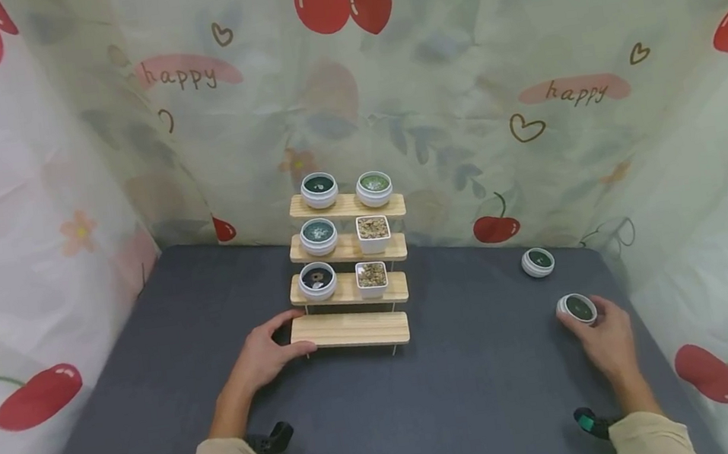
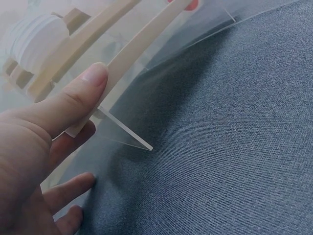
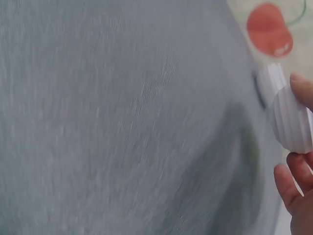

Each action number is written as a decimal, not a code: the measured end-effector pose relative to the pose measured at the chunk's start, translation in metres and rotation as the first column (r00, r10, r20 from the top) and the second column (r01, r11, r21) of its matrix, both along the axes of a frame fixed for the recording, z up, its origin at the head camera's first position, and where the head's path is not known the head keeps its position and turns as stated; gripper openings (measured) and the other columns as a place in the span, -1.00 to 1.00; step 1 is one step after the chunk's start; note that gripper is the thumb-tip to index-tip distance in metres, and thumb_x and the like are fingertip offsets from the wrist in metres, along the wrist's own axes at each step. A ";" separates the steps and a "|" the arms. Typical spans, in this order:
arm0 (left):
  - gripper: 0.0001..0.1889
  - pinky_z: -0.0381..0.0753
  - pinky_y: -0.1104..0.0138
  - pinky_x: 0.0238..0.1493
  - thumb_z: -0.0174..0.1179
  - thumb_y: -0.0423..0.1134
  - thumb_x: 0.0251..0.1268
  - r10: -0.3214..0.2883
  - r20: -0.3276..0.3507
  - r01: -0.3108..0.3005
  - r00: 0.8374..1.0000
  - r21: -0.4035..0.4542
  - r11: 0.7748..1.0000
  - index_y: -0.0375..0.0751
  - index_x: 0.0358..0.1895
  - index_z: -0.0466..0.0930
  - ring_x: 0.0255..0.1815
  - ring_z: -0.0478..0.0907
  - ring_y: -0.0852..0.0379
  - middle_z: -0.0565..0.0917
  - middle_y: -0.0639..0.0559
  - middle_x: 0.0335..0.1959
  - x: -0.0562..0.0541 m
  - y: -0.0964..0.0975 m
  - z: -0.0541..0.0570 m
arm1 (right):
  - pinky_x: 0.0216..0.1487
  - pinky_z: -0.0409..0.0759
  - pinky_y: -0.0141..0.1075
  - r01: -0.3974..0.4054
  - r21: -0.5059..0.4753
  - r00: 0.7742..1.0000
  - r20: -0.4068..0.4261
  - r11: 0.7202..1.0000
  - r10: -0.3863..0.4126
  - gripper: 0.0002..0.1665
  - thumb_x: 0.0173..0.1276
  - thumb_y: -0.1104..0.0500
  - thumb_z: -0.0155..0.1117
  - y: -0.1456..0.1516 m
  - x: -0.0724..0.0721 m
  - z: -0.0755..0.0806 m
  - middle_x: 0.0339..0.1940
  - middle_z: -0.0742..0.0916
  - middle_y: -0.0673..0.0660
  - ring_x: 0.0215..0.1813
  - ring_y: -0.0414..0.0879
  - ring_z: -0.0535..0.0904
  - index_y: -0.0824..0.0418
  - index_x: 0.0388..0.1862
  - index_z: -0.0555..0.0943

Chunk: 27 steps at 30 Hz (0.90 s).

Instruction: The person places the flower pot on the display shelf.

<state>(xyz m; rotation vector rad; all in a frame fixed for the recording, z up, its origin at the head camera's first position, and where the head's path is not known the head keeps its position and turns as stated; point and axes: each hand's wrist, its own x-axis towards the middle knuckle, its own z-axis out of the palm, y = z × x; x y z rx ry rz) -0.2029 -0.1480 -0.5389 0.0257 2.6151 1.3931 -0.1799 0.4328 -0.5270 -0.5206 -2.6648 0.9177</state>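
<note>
A tiered display stand with light wooden shelves stands on the table. My left hand grips the left end of its lowest shelf; in the left wrist view the thumb lies on the board with a finger beneath. Over at the right, my right hand holds a small white round pot with a dark green top between thumb and fingers. That pot's ribbed white side shows in the right wrist view. Behind it on the table sits another white pot with a dark green top.
On the upper three shelves stand round white pots at the left, and a green-topped round pot and two square pots at the right. The table has a dark cloth. Cherry-print curtains enclose its back and sides.
</note>
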 end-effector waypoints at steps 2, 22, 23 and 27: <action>-0.14 0.22 -0.20 0.52 0.51 0.32 -0.02 0.001 0.002 -0.001 1.000 0.004 1.000 0.18 0.42 0.48 0.52 0.31 -0.20 0.43 -0.16 0.50 0.000 0.000 0.000 | -0.30 0.35 -0.51 -0.024 0.003 0.999 -0.033 1.000 0.024 -0.17 0.27 -0.05 0.52 -0.008 -0.002 0.007 0.10 0.64 0.39 -0.16 -0.17 0.53 0.44 0.34 0.48; -0.13 0.23 -0.20 0.52 0.51 0.34 -0.06 0.005 0.001 -0.005 1.000 -0.001 1.000 0.22 0.41 0.50 0.53 0.31 -0.21 0.42 -0.18 0.51 -0.002 0.000 -0.001 | -0.13 0.37 -0.76 -0.309 -0.106 0.948 -0.121 0.945 0.296 -0.15 0.25 0.07 0.55 -0.119 -0.003 0.065 0.24 0.52 0.32 0.14 0.11 0.57 0.32 0.43 0.41; -0.13 0.23 -0.20 0.51 0.51 0.34 -0.06 0.005 0.000 -0.005 1.000 -0.003 1.000 0.22 0.41 0.50 0.53 0.31 -0.21 0.42 -0.18 0.51 -0.002 0.000 -0.001 | -0.12 0.39 -0.74 -0.327 -0.114 0.941 -0.129 0.938 0.312 -0.15 0.25 0.08 0.56 -0.125 -0.003 0.067 0.25 0.53 0.31 0.14 0.10 0.57 0.32 0.43 0.41; -0.13 0.25 -0.19 0.51 0.51 0.34 -0.06 0.001 0.005 -0.001 1.000 -0.011 1.000 0.22 0.41 0.50 0.52 0.33 -0.21 0.42 -0.19 0.51 -0.002 -0.001 0.000 | -0.05 0.49 -0.61 -0.381 -0.137 0.920 -0.160 0.914 0.359 -0.14 0.18 0.11 0.61 -0.150 -0.002 0.073 0.22 0.56 0.26 0.14 0.08 0.58 0.30 0.39 0.42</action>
